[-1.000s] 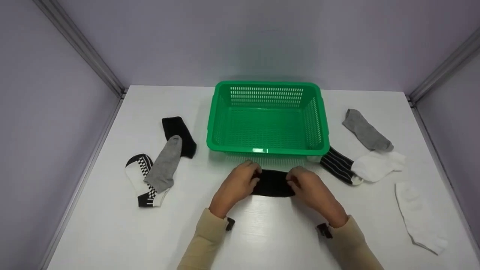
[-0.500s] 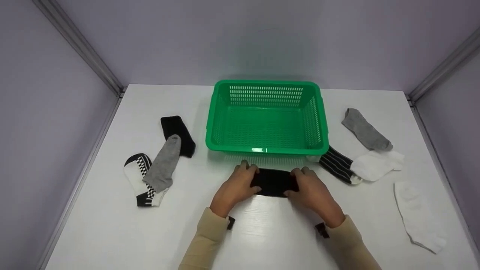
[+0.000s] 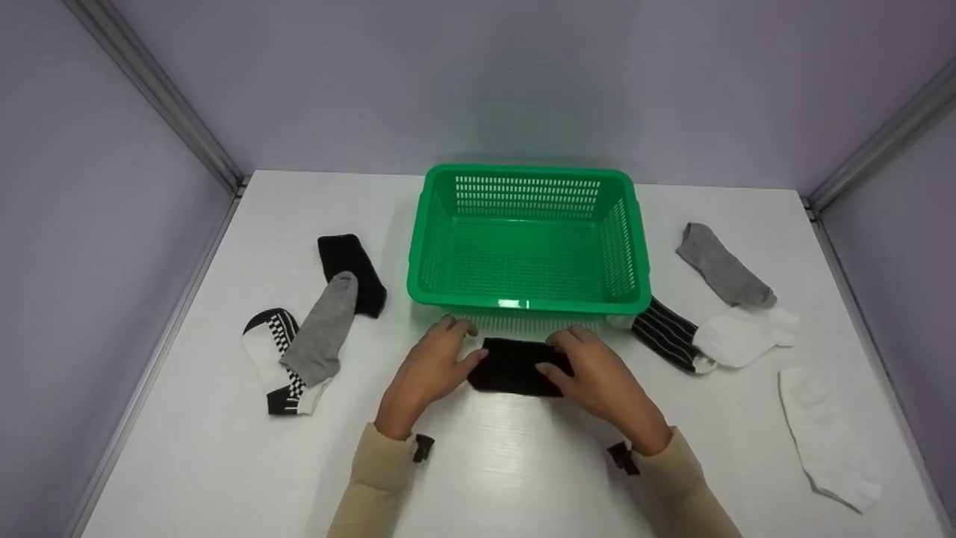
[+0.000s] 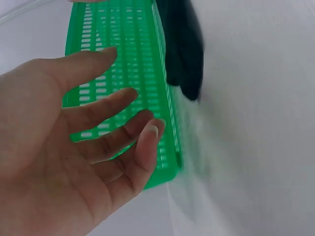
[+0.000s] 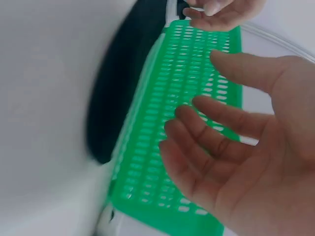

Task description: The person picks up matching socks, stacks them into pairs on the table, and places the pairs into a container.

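Observation:
A black sock (image 3: 515, 368) lies flat and folded in front of the green basket (image 3: 526, 308). At the sock's left end is my left hand (image 3: 429, 366), its fingers spread and relaxed; in the left wrist view they hold nothing, and the sock (image 4: 183, 49) is apart from them. Over the sock's right end hovers my right hand (image 3: 601, 381). The right wrist view shows that hand (image 5: 241, 147) with loosely bent fingers and nothing in them, beside the dark sock (image 5: 123, 83).
On the left lie another black sock (image 3: 351, 273), a grey sock (image 3: 325, 329) and a checkered white-and-black sock (image 3: 265, 351). To the right are a striped black sock (image 3: 665, 335), a grey sock (image 3: 724, 265), a white sock (image 3: 747, 336) and white socks (image 3: 825, 441).
Both hands have loosened from the ends of the black sock. My left hand has moved left, away from it. The sock and my right hand have shifted slightly left.

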Motion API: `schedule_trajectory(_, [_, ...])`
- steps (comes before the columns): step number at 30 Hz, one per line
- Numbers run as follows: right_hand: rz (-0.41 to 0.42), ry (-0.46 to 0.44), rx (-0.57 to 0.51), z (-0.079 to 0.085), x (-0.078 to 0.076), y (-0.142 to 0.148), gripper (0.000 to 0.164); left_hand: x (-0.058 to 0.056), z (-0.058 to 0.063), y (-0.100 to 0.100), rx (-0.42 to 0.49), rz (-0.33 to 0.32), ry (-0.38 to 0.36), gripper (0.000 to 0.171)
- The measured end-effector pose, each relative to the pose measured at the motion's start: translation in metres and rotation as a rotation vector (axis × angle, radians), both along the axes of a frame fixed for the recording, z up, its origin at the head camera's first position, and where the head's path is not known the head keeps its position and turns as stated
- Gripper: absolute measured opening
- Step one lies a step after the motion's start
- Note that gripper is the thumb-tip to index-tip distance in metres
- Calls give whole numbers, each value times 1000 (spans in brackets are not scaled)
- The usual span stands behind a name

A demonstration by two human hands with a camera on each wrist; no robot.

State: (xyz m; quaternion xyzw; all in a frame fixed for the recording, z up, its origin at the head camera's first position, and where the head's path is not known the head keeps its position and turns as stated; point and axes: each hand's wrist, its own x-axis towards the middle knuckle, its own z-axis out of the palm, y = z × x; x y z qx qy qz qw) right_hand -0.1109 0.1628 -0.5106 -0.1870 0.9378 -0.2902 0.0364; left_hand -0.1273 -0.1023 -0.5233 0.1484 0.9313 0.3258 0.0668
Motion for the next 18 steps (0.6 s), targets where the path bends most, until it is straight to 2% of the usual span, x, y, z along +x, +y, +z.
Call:
schedule_trajectory(4, [80,-32,-72,7,-3,-17,34,-2,2,-20,35,61,34,31])
schedule_trajectory(9, [159,-63,-125,8,-5,-47,35,-11,4,-50,40,161,135,22])
schedule_trajectory(15, [267,-120,-174,0,-10,-91,32,-28,6,-88,44,265,220,19])
schedule_trajectory(18, [287,-178,-212,-5,-14,-112,35,-33,8,-104,35,303,230,20])
